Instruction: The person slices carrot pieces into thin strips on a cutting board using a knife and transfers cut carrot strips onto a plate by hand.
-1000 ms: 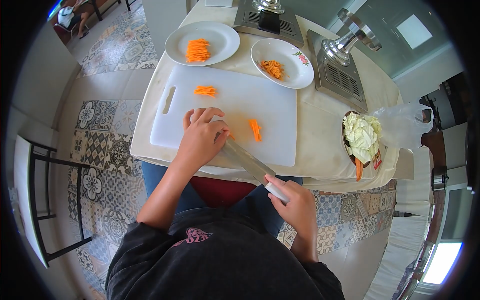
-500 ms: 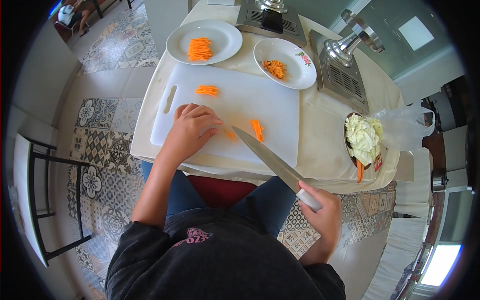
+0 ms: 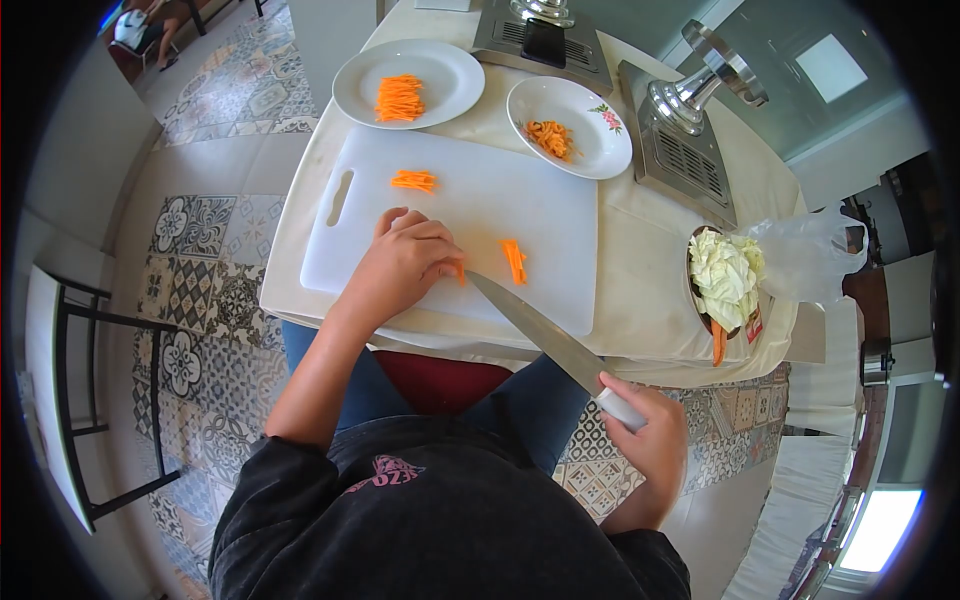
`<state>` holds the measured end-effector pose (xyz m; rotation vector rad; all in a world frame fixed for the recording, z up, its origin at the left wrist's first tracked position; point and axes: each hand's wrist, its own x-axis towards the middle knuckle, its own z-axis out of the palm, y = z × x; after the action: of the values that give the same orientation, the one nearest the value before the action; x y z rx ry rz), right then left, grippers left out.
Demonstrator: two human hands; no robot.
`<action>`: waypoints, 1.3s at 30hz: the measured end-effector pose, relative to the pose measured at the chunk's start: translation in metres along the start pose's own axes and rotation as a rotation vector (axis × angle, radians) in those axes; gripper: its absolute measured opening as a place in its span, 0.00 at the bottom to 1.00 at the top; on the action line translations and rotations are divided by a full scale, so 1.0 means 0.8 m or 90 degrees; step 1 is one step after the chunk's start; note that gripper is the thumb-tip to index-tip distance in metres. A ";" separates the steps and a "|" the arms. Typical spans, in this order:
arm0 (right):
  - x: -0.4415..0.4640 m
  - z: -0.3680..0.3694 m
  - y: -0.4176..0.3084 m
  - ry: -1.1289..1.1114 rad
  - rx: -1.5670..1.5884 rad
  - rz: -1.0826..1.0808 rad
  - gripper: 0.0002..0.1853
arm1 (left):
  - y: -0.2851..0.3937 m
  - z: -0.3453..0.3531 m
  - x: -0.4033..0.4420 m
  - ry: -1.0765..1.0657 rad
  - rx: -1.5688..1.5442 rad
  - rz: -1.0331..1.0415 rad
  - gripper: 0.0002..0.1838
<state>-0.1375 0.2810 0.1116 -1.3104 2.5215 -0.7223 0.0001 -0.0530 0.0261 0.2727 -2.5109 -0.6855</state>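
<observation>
On the white cutting board, my left hand is closed, its fingertips pressing a small carrot piece against the surface. Most of that piece is hidden by the fingers. My right hand grips the white handle of a kitchen knife, whose tip points at the carrot beside my left fingertips. A short bundle of carrot strips lies right of the blade tip. Farther back on the board rests another small pile of carrot strips.
Behind the board stand a plate of carrot sticks and a floral bowl holding carrot scraps. Metal stands and a phone are at the back. Cut cabbage and a plastic bag sit right.
My left hand has moved right and its fingers have closed down on the carrot piece. The knife has shifted slightly right and down, still in my right hand.
</observation>
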 end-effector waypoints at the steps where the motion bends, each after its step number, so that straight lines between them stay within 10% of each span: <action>1: 0.000 -0.001 -0.001 0.000 0.003 0.007 0.29 | -0.001 0.001 0.000 0.003 0.000 0.003 0.11; 39: 0.090 0.072 -0.044 0.059 0.066 -0.053 0.24 | -0.086 -0.036 0.048 0.090 0.251 0.058 0.04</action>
<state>-0.1318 0.1864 0.0827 -1.3828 2.4748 -0.9383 -0.0131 -0.1361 0.0278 0.3306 -2.4869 -0.1238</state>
